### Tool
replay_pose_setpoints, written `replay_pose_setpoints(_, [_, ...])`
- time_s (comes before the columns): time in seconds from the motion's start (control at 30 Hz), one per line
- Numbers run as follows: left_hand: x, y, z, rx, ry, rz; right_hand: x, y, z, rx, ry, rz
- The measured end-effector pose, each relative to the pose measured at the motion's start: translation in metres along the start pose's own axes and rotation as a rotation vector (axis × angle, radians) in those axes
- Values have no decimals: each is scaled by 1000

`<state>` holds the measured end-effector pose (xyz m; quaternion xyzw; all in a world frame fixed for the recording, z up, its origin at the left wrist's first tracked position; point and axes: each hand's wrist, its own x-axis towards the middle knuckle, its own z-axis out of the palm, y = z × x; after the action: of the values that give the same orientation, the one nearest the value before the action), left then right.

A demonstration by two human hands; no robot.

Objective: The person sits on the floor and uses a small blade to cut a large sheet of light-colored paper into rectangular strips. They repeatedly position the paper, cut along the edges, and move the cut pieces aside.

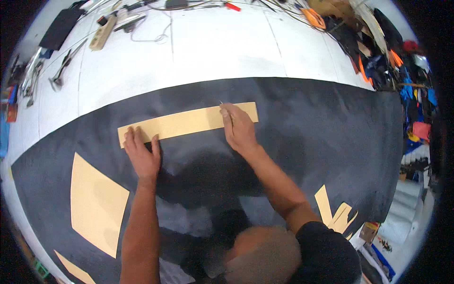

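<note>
The strip (184, 121) lies on a black sheet (312, 128) on the desk (213, 52). The left hand (143, 158) spreads over its left end; the right hand (242, 128) pinches a thin tool (221, 102) at its far edge.

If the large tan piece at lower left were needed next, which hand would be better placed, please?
Probably the left hand: it rests spread on the left end of the strip, nearer the large piece. The right hand is farther off and seems to pinch a thin tool.
</note>
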<state>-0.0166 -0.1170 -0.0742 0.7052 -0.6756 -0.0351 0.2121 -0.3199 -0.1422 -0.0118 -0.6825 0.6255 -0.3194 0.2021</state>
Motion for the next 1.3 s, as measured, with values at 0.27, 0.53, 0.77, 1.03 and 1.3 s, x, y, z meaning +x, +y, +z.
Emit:
replay_pose_setpoints(0.27, [1, 5, 3, 19, 7, 39, -65, 22, -11, -268, -29, -111])
replay_pose_setpoints(0.53, [2, -1, 5, -3, 17, 71, -77, 32, -5, -347, -41, -31])
replay_pose_setpoints(0.77, [17, 20, -9, -34, 38, 42, -74, 36, -3, -339, -32, -76])
replay_pose_setpoints(1.03, [23, 203, 9, -416, -325, 466, -77, 41, -1, -386, -56, -26])
replay_pose_setpoints(1.3, [15, 203, 32, -377, -478, 365, -66, 40, -14, -292, -117, 90])
